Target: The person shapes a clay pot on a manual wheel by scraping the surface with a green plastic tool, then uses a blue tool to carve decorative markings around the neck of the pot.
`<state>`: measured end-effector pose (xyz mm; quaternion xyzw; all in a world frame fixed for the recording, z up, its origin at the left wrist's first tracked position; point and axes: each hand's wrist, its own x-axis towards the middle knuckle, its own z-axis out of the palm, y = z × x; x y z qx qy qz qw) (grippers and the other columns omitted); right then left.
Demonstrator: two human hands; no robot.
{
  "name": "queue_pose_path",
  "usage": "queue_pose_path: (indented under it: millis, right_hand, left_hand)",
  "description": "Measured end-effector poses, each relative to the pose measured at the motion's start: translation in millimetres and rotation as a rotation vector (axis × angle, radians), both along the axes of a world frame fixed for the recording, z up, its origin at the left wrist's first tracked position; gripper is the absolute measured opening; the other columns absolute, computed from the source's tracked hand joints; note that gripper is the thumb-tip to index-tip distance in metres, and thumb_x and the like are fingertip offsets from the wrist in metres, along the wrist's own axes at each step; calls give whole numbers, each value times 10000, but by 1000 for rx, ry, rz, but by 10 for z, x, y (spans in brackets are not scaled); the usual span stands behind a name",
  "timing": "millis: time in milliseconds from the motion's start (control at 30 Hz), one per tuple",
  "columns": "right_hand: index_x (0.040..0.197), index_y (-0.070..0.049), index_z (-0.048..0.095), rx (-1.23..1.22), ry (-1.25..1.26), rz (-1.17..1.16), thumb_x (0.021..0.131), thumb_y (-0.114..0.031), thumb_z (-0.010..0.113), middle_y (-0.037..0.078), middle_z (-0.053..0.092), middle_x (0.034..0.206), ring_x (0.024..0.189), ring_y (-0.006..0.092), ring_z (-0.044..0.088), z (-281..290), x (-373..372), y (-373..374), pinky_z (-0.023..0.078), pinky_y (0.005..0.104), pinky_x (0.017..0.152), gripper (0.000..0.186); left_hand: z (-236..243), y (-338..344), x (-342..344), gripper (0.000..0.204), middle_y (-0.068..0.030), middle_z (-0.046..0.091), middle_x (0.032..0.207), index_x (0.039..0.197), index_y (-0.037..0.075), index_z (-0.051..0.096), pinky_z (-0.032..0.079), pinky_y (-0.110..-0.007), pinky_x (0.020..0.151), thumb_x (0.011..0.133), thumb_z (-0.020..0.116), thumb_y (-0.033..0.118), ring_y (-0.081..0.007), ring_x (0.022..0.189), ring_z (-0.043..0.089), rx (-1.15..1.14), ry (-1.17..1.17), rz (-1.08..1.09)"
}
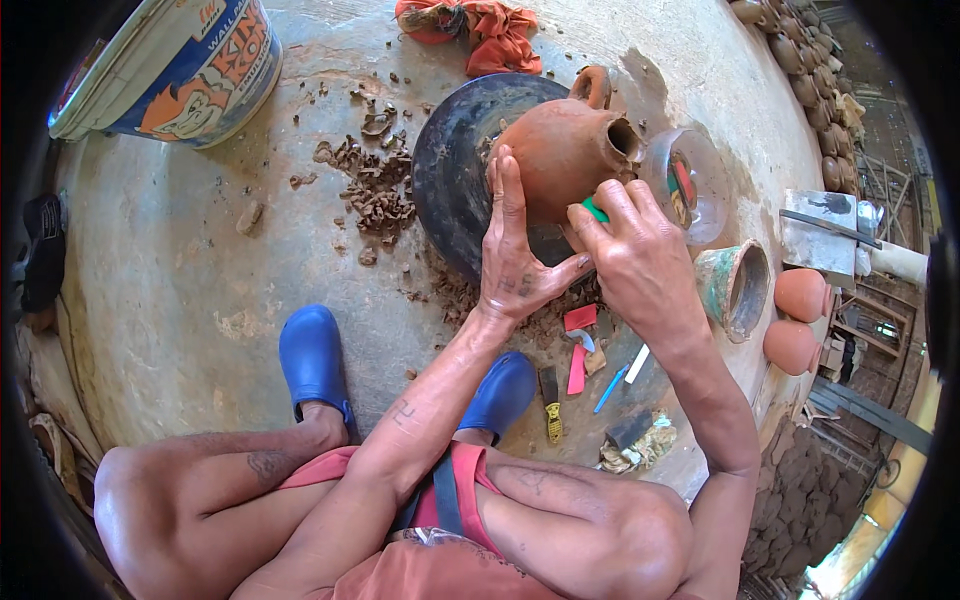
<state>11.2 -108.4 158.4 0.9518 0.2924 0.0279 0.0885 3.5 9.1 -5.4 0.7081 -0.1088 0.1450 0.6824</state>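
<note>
While right hand [640,250] pinches green tool [594,209], clay jug [553,158] just beyond

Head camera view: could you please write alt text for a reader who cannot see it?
A person's left hand touches a brown clay jug on a round black disc, while the right hand holds a small green piece beside it. Clay scraps, a large bucket and blue clogs are nearby.

A reddish-brown clay jug [548,152] contrasts with a black disc [448,165] and green tool [595,209]; blue clogs [311,352] brighten the near side, orange-red cloth [500,46] the far.
</note>
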Motion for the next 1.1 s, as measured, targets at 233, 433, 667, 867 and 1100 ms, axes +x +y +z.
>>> queue_pose_path:
  millis: [233, 433, 667, 867, 1100]
  right_hand:
    - [1012, 15, 712, 33, 76, -57, 794, -71, 705, 108, 590, 1044, 1005, 281, 624, 101, -272, 60, 617, 368, 794, 234]
    - [1202, -13, 751, 225, -27, -81, 827, -66, 704, 100, 656, 1041, 969, 291, 672, 147, -349, -172, 614, 408, 781, 381]
    - [1198, -31, 758, 218, -107, -55, 854, -81, 694, 99, 682, 1082, 1003, 293, 680, -107, -102, -191, 621, 402, 782, 353]
    - [1192, -15, 757, 273, -47, -140, 862, -68, 696, 114, 645, 1044, 980, 296, 662, -218, -378, -109, 609, 410, 756, 340]
    - [1184, -23, 769, 319, -37, -134, 845, -53, 710, 128, 676, 1066, 967, 298, 693, -227, -680, -279, 617, 388, 756, 346]
  left_hand:
    - [-10, 15, 20, 1471, -304, 166, 1758, 1742, 122, -2, 345, -525, 1286, 695, 1011, 331, -506, 1608, 225, -10, -59, 26]
    - [15, -35, 7, 1506, -309, 149, 1761, 1744, 145, -5, 325, -524, 1295, 675, 1026, 394, -495, 1613, 223, -13, -40, 20]
    - [-38, -63, -15, 1537, -305, 144, 1765, 1745, 146, 7, 296, -514, 1307, 638, 1026, 460, -482, 1620, 219, 39, -57, 29]
    - [-74, -7, -28, 1519, -300, 155, 1765, 1746, 147, 14, 302, -510, 1305, 653, 1028, 436, -475, 1620, 226, 47, -31, 39]
    - [-59, -84, -29, 1510, -296, 146, 1769, 1748, 166, 15, 309, -510, 1302, 662, 1021, 462, -469, 1623, 221, 78, -37, 42]
